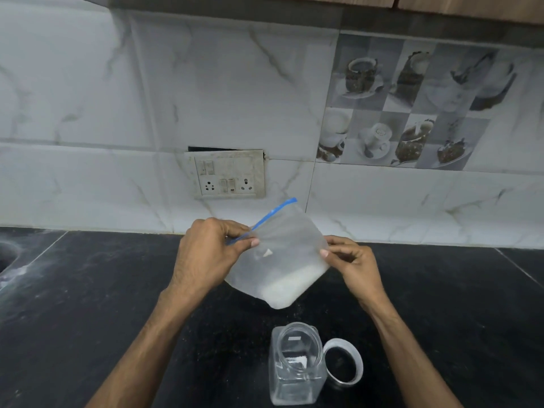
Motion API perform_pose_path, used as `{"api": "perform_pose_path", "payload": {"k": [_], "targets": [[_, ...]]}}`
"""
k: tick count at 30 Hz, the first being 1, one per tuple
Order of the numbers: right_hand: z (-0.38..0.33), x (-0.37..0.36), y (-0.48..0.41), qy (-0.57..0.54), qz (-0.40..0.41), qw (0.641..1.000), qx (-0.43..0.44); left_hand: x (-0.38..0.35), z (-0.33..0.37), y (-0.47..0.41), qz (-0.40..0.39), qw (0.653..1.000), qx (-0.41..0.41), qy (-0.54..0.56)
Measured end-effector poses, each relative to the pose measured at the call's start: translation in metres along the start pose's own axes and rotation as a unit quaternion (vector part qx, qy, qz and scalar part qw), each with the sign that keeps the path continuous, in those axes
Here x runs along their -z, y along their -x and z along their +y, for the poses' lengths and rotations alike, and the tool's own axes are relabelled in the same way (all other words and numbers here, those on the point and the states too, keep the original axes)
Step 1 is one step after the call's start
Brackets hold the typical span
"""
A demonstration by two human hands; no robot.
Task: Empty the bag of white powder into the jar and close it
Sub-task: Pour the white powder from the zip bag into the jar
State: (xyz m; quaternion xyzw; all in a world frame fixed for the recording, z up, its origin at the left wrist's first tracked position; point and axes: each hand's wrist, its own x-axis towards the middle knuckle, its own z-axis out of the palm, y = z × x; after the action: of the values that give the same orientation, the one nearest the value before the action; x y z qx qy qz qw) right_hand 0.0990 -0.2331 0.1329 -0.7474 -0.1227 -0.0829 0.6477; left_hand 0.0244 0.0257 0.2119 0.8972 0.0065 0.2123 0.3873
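A clear zip bag (282, 254) with a blue seal strip hangs tilted above the black counter, white powder gathered in its lowest corner. My left hand (206, 254) pinches the bag at the blue strip on its left side. On the bag's right edge, my right hand (353, 263) pinches the plastic. Below the bag stands an open clear plastic jar (297, 363) with a trace of white powder inside. Its clear lid (344, 360) lies flat on the counter, touching the jar's right side.
The black stone counter (117, 290) runs to a marble-tiled wall with a switch and socket plate (226, 175). A sink edge (6, 254) shows at the far left. White specks are scattered on the counter near the jar.
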Motion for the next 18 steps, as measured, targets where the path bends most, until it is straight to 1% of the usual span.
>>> {"api": "perform_pose_path", "payload": {"k": [2,9,12,14,17,18], "targets": [[-0.003,0.003,-0.001,0.025,-0.005,1.000,0.009,-0.003,0.001,0.000,-0.008,1.000,0.001,0.002],[-0.007,0.013,-0.007,0.036,0.038,0.998,0.043,-0.012,-0.004,0.003,-0.008,0.998,0.026,0.055],[-0.011,0.014,-0.008,0.054,0.030,0.997,0.054,-0.015,-0.006,0.006,-0.013,0.997,0.033,0.063],[-0.013,0.016,-0.012,0.056,0.040,0.996,0.057,-0.015,-0.006,0.007,-0.021,0.997,0.034,0.072],[-0.018,0.013,-0.012,0.086,0.001,0.995,0.047,-0.016,-0.004,0.008,-0.026,0.996,0.028,0.077],[-0.017,0.014,-0.013,0.088,0.002,0.995,0.048,-0.017,-0.004,0.008,-0.022,0.996,0.029,0.086]]}}
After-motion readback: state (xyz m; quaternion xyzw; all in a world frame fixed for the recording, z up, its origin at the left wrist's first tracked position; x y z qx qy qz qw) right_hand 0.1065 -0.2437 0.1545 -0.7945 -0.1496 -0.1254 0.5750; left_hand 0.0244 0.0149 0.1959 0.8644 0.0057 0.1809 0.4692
